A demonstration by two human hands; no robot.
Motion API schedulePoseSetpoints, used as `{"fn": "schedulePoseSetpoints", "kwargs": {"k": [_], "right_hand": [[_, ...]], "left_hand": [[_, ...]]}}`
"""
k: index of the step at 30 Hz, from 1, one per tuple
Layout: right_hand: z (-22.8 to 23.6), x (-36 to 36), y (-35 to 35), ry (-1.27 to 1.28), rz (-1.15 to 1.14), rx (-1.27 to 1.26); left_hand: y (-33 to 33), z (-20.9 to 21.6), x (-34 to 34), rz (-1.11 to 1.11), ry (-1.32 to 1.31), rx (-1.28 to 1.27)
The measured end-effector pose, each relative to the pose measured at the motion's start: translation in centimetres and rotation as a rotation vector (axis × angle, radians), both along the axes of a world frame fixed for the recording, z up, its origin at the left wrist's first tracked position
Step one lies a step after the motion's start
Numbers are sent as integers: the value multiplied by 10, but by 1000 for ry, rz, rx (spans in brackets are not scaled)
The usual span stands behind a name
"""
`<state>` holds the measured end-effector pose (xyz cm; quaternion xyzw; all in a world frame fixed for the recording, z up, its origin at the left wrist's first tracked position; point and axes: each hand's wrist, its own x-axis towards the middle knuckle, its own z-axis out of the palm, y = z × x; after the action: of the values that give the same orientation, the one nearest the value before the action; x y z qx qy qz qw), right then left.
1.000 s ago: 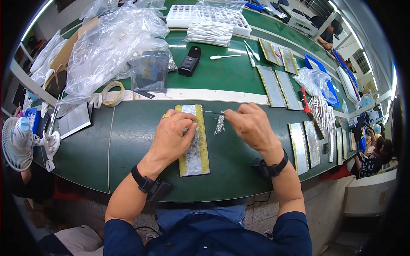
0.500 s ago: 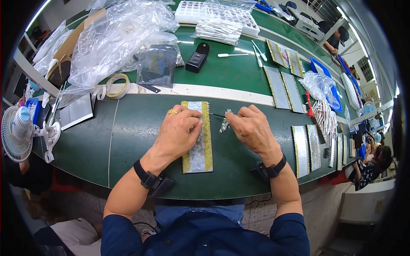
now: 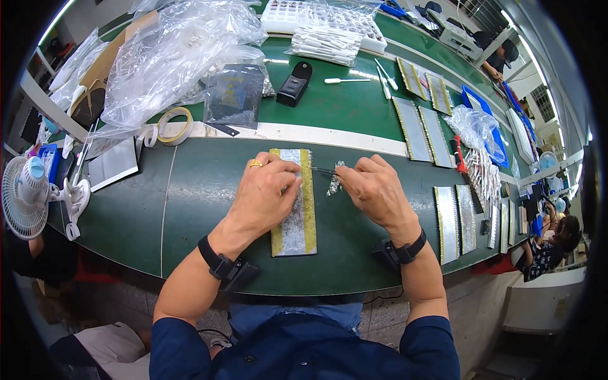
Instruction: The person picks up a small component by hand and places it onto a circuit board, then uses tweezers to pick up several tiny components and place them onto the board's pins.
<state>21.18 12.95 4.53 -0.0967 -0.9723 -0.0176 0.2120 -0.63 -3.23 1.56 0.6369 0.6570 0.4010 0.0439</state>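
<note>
A flat grey strip board (image 3: 292, 235) with yellow taped long edges lies upright before me on the green bench. Across its upper half rests my left hand (image 3: 269, 190), fingers curled and pinched near the right edge; whatever is between the fingertips is hidden. Small pins or metal parts stick out along the board's upper right edge. My right hand (image 3: 373, 189) is closed around dark thin tweezers (image 3: 324, 170), whose tips point left to that edge. Under the right fingertips sits a small heap of shiny silver pieces (image 3: 334, 185).
Similar boards (image 3: 446, 225) lie at right, near a bundle of white sticks (image 3: 482, 174) and a blue tray (image 3: 497, 149). Tape rolls (image 3: 176, 140), a black pouch (image 3: 294, 83), plastic bags (image 3: 183, 57) and a small fan (image 3: 25, 196) stand around. Other people sit at far right.
Both hands stay almost where they were, with only slight finger movement. The tweezers still reach to the board's right edge, their two prongs now showing more distinctly.
</note>
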Motion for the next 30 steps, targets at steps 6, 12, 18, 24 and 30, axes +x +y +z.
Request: {"fn": "schedulePoseSetpoints", "kwargs": {"k": [6,12,18,24,30], "right_hand": [[3,2,-1,42,-35,-67],[-5,-2,0,6,2,-74],[-3,-2,-1,20,-10,-76],[-3,-1,-2,9,-17,-101],[-3,0,-3,17,-18,-118]], "left_hand": [[0,0,1,-7,18,-7],[0,0,1,-6,15,-9],[0,0,1,-9,18,2],[0,0,0,-9,24,5],[0,1,0,-8,26,-5]]}}
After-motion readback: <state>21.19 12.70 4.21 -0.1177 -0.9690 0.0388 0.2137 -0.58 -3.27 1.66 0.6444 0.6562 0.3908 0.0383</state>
